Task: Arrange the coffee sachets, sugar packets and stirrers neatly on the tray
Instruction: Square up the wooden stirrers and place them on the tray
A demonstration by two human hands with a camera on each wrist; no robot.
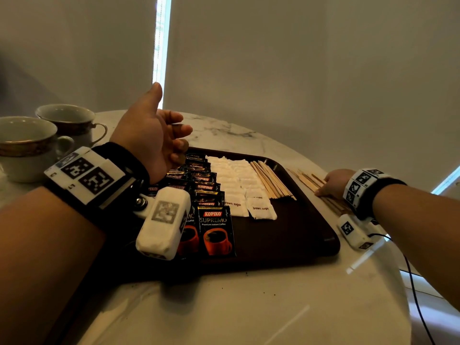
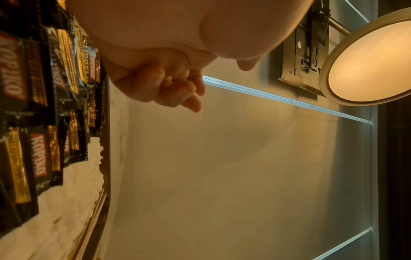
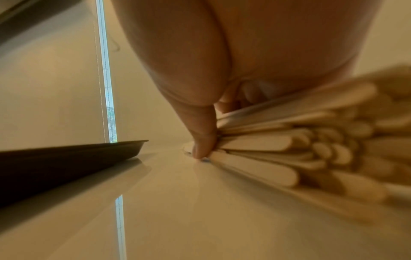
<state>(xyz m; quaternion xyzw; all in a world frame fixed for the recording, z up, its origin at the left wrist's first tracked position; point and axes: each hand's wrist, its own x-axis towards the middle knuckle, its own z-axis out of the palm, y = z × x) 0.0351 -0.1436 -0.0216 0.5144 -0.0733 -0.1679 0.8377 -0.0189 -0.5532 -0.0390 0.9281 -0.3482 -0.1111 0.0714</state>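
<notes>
Holding coffee sachets (image 1: 216, 230), sugar packets (image 1: 236, 175) (white) and stirrers (image 1: 270, 179), dark tray (image 1: 306, 235)

I count one dark tray (image 1: 311, 235) and two teacups (image 1: 27, 148) on my tabletop (image 1: 249, 307). The coffee sachets (image 1: 216, 230) sit in two overlapping columns, the sugar packets (image 1: 261, 207) likewise; neither those nor the stirrers (image 1: 271, 180) can I number exactly.

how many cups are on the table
2. Both stand on the table to the left of the tray: the nearer cup at the left edge of the head view, the farther cup just behind it. More may sit out of view.
</notes>
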